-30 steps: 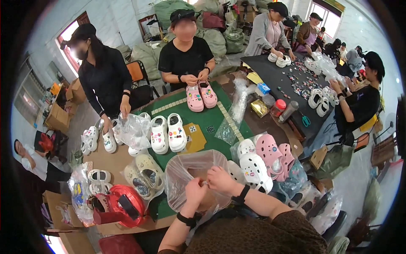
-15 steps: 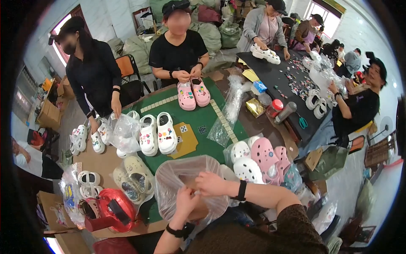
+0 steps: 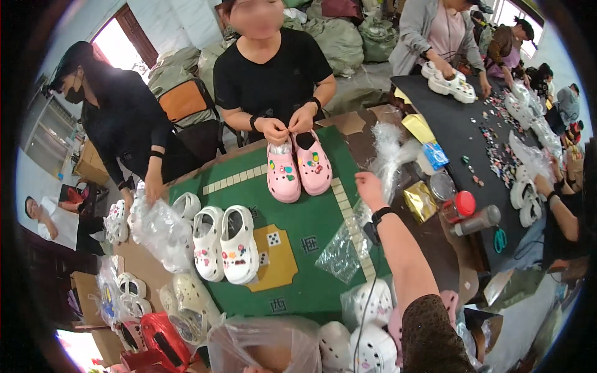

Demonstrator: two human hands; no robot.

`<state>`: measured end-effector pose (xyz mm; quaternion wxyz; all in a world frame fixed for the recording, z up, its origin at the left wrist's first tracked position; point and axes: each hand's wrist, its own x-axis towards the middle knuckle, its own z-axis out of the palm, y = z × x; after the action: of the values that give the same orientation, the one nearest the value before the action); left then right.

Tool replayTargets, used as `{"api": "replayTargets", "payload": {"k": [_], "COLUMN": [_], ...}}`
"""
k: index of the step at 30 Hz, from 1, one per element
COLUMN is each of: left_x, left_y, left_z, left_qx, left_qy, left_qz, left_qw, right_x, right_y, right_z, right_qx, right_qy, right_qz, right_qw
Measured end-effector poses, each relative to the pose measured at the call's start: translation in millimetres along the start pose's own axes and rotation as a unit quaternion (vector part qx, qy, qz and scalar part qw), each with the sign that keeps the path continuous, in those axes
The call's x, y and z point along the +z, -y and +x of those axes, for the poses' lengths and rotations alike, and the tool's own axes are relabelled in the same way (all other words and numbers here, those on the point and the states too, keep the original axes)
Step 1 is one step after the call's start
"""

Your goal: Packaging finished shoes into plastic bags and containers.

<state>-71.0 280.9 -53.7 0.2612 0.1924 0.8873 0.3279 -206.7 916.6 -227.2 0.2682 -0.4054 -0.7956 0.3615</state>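
Clear plastic bags sit in a loose, crinkled pile at about one o'clock on the table, just past the right edge of the green mat. We see our right hand stretched out across the mat, its fingers touching the lower edge of that pile; whether they have pinched a bag we cannot tell. The pile's long axis runs from the hand up toward one o'clock, its puffed top pointing away from us. Our right forearm, with a dark wristband, runs from five o'clock up toward the centre.

Our left hand sits at six o'clock, at the very bottom of the view, inside another clear bag and gripping it from within; the bag's mouth appears to open toward us.

A second flat clear bag lies on the mat's right edge, just left of our forearm, long axis running up and down.

At the centre, a pair of white clogs lies side by side, toes pointing toward us. At twelve o'clock a person in black handles a pair of pink clogs, toes also toward us. More white clogs rest at five o'clock, beside our elbow. A red-capped jar stands at three o'clock.
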Motion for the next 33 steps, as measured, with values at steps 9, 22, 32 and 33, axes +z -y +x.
{"api": "replayTargets", "payload": {"k": [9, 22, 32, 33], "left_x": [-12.6, -12.5, -6.4, -4.9], "left_y": [-35.6, -41.7, -31.5, -27.6], "left_z": [15.0, 21.3, 9.8, 7.7], "left_qx": [-0.12, -0.148, -0.234, -0.231], "left_qy": [0.061, 0.097, 0.063, 0.04], "left_qz": [-0.052, 0.006, -0.124, -0.129], "left_qw": [0.99, 0.984, 0.962, 0.964], "right_x": [37.2, 28.1, 38.6, 37.1], "right_y": [-52.2, -56.2, -75.9, -62.8], "right_z": [44.1, 77.1, 84.4, 77.7], "right_qx": [0.033, 0.037, -0.001, -0.007], "right_qy": [-0.059, -0.036, -0.01, -0.028], "right_qz": [-0.252, -0.344, -0.337, -0.294], "right_qw": [0.965, 0.938, 0.941, 0.956]}}
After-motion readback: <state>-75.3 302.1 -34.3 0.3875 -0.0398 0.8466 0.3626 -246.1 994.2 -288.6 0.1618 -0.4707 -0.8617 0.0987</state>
